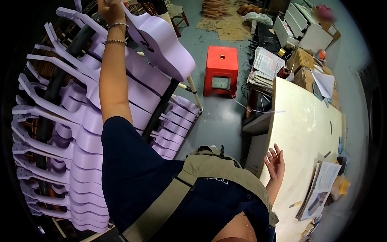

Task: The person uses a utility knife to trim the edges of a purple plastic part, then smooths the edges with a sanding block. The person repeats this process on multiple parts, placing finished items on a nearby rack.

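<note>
My left hand (pixel 111 12), at the top edge and partly cut off by it, is closed around the neck area of a lavender ukulele (pixel 171 44). The ukulele has no strings that I can see, and its dark sound hole is turned toward the left. Below and beside it, several more lavender ukuleles (pixel 86 137) stand in a close row on a rack (pixel 163 109) with dark padded bars. My right hand (pixel 276 163) holds nothing; its fingers are stretched apart, palm up, over the near edge of a cream-coloured table (pixel 300 133).
A red plastic stool (pixel 221 68) stands on the grey floor ahead. Newspapers (pixel 320 187) and a small cutter (pixel 295 204) lie on the table. Stacked papers (pixel 266 64) and cardboard boxes (pixel 302 60) crowd its far end. Flattened cardboard (pixel 231 30) covers floor at the back.
</note>
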The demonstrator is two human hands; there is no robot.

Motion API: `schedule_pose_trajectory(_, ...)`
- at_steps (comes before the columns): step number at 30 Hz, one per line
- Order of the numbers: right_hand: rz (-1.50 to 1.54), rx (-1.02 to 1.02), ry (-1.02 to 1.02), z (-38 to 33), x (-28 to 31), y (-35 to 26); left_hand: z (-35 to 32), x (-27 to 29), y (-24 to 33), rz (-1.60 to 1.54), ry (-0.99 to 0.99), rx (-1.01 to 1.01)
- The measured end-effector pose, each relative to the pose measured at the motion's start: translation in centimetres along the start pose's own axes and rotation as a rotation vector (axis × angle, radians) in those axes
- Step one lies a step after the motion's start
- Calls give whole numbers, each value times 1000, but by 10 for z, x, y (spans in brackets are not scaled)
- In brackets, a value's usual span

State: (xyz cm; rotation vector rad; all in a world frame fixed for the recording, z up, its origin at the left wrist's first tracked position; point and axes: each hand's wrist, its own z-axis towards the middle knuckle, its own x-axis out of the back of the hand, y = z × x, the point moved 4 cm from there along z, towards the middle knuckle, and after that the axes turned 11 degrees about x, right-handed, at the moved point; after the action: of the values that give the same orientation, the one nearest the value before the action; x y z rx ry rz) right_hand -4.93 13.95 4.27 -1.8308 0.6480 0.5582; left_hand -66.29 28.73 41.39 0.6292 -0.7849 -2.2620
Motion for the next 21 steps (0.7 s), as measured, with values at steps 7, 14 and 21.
schedule_pose_trajectory(7, -18, 18, 77, -1, -5, 7, 30, 21, -49, 23, -19, -10)
schedule_pose_trajectory(14, -21, 56, 109, 0, -4, 4, 21, 32, -72, 106, 68, 10)
schedule_pose_trajectory(21, -34, 54, 95, 5, -10, 6, 47, 52, -99, 944, 257, -285)
